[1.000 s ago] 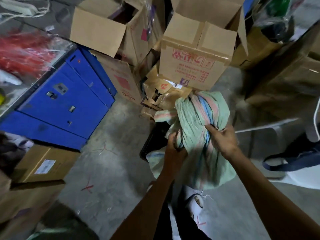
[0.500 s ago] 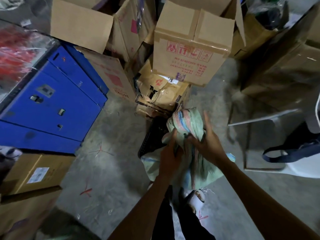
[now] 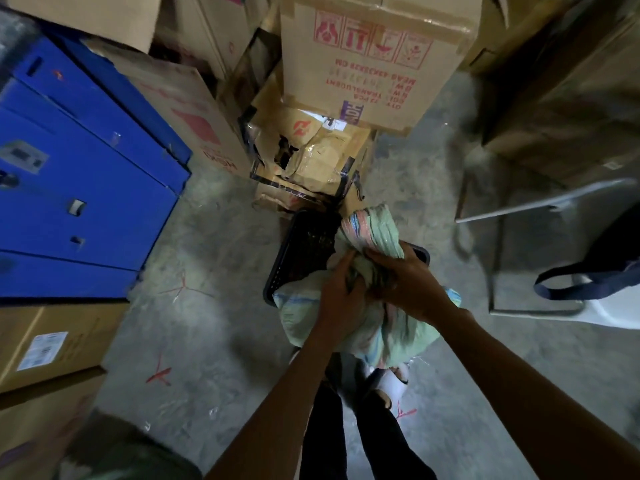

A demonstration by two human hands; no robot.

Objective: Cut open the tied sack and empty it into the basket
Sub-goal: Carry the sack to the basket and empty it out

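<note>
Grey concrete floor [image 3: 214,327], black basket [image 3: 304,251], stacked cardboard boxes [image 3: 374,60], blue cabinet [image 3: 79,188], red scraps [image 3: 159,372]

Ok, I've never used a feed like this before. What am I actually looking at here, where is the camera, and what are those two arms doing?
There is no machine here: the camera sits on a person's head and looks forward and down, so the two arms coming up from the bottom edge are the wearer's own. The left hand and the right hand both grip a pale green woven sack with pink and blue stripes, bunching its cloth together. Under the sack stands a black perforated basket on the grey concrete floor. What is inside the sack, and whether it has emptied, cannot be seen. Beyond the basket are stacked cardboard boxes, one torn open. A blue metal cabinet stands to the left. The wearer's legs and white sandals show at the bottom.
</note>
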